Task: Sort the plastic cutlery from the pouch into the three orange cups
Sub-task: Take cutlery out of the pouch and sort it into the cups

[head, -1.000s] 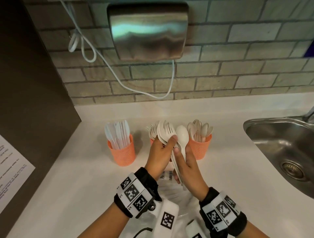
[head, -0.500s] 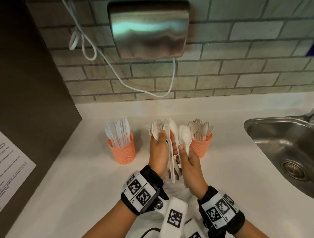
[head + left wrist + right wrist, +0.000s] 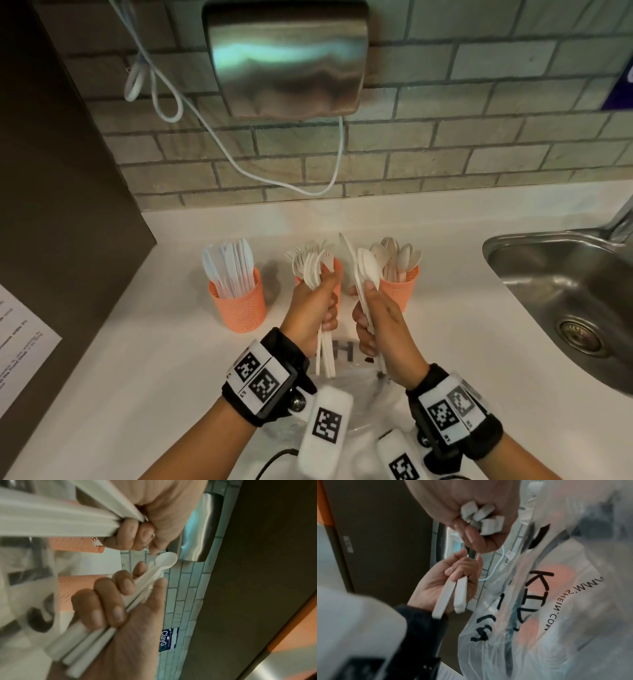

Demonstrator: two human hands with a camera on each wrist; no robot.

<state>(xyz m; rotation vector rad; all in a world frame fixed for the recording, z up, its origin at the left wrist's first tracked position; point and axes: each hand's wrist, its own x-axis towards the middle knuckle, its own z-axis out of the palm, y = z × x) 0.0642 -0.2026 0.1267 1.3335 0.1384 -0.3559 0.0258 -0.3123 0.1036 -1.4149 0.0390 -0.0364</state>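
Three orange mesh cups stand in a row on the white counter (image 3: 154,359): the left cup (image 3: 239,308) holds knives, the middle cup (image 3: 337,270) with forks is mostly hidden behind my left hand, the right cup (image 3: 402,291) holds spoons. My left hand (image 3: 317,305) grips a bunch of white forks (image 3: 310,267) upright by the handles (image 3: 60,520). My right hand (image 3: 376,318) grips spoons (image 3: 368,270) and a knife (image 3: 347,246), with the handle ends (image 3: 481,516) sticking out below. The clear pouch (image 3: 359,387) with black lettering (image 3: 539,582) lies under both hands.
A steel sink (image 3: 565,301) is set into the counter at the right, its faucet (image 3: 621,222) at the edge. A steel hand dryer (image 3: 287,58) and a white cable (image 3: 239,164) hang on the tiled wall. A dark panel (image 3: 61,171) and a printed sheet (image 3: 20,349) bound the left.
The hands held one mixed bundle together; now they have pulled apart, the left keeping the forks, the right keeping the spoons and knife.
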